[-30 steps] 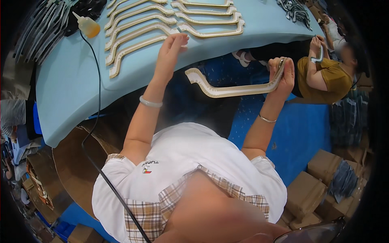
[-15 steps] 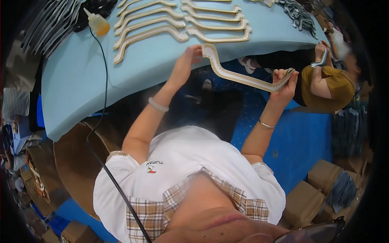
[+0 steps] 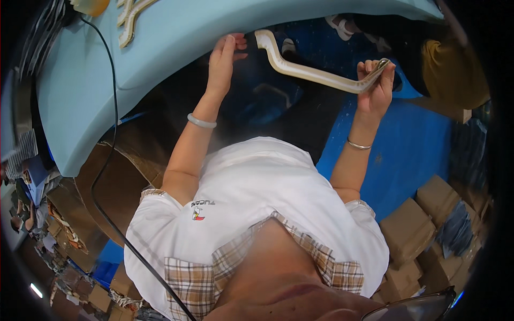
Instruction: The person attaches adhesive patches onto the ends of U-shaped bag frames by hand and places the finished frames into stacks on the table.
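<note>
In the space before the table edge hangs a bent strip (image 3: 316,74), tan along its edges with a white band down its middle. My right hand (image 3: 376,88) is closed around its right end, thumb and fingers pinching the upturned tip. My left hand (image 3: 224,59) is near the strip's left end but apart from it, with a gap between. Its fingers are stretched out and hold nothing. More bent strips of the same kind (image 3: 130,24) lie on the blue-covered table (image 3: 176,43), partly cut off by the upper edge.
A bottle with amber liquid (image 3: 92,6) stands at the table's upper left. A black cable (image 3: 114,99) runs from there down past my left arm. Cardboard boxes (image 3: 408,230) are stacked at the right. Another person in a mustard top (image 3: 455,75) is at the upper right.
My view has tilted down, so most of the strips on the table have left the picture. My left hand has come away from the strip's left end; my right hand still grips the other.
</note>
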A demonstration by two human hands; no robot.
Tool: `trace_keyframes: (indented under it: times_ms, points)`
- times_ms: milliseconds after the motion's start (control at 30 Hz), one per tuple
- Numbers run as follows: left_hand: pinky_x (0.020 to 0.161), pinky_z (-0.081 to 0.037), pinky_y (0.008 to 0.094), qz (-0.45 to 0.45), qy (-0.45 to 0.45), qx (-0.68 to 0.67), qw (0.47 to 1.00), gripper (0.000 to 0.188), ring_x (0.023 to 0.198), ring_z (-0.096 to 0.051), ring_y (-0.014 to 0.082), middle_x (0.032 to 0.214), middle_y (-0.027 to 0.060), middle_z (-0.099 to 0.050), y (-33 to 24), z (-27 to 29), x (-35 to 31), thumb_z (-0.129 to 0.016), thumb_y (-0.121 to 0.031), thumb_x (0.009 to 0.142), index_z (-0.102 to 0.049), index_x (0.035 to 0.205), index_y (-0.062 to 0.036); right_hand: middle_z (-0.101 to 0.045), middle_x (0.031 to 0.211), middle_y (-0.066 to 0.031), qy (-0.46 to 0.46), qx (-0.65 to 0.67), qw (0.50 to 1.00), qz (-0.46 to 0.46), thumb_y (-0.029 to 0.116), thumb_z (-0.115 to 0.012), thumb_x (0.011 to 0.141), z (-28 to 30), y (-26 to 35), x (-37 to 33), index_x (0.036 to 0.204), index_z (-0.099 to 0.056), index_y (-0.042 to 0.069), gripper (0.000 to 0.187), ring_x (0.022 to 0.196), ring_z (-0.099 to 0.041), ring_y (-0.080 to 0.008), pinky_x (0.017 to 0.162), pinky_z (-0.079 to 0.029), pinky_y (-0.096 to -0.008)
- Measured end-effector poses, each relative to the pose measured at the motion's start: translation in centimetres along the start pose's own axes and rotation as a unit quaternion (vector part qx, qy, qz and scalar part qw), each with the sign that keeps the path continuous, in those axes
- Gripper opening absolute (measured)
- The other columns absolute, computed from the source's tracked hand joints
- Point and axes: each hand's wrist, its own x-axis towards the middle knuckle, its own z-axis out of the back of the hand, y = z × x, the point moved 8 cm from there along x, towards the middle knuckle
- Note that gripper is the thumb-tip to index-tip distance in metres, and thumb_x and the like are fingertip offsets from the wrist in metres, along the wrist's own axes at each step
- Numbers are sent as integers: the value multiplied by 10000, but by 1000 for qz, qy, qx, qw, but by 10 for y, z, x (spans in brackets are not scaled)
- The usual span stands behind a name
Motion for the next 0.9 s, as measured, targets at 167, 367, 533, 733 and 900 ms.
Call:
trace_keyframes:
  times_ms: [167,367,533,733,900]
  points:
    - [925,-493,392,202,77,-163,963,723,1140,-539,271,1201,167,-559,45,-27,-27,-378,-603,929,-448,1266,34,-569,761,-36,-48,58,995,-65,289,-603,907,11,-44,-11,884,-614,86,204,739,-533,-171,723,-458,-329]
    - [893,-522,369,236,57,-269,932,540,1090,-596,278,1208,206,-567,68,-39,-35,-514,-401,951,-437,1276,24,-620,809,-40,-125,-57,988,-67,278,-573,939,43,-95,-38,906,-609,71,213,740,-591,-127,654,-490,-252]
    - [901,-493,391,246,-52,-222,942,421,1028,-615,246,1118,134,-607,100,-2,-29,-564,-302,944,-486,1235,-8,-645,870,-35,-168,-250,952,-60,276,-520,972,105,-80,-24,1012,-644,42,268,757,-581,-86,698,-480,-228]
    - [979,-441,421,235,-89,-148,957,430,1086,-575,253,1117,128,-598,114,20,-9,-565,-315,943,-484,1239,-14,-663,834,-60,-317,-428,836,-134,216,-558,926,346,-142,-14,1025,-662,29,235,774,-611,-165,704,-493,-277]
    - [978,-461,398,311,-153,-6,938,407,1101,-577,246,1119,126,-609,141,47,-8,-556,-262,952,-481,1224,30,-659,839,-183,-23,-767,620,-165,222,-557,854,459,-316,-42,957,-656,87,197,803,-624,-387,744,-491,-450]
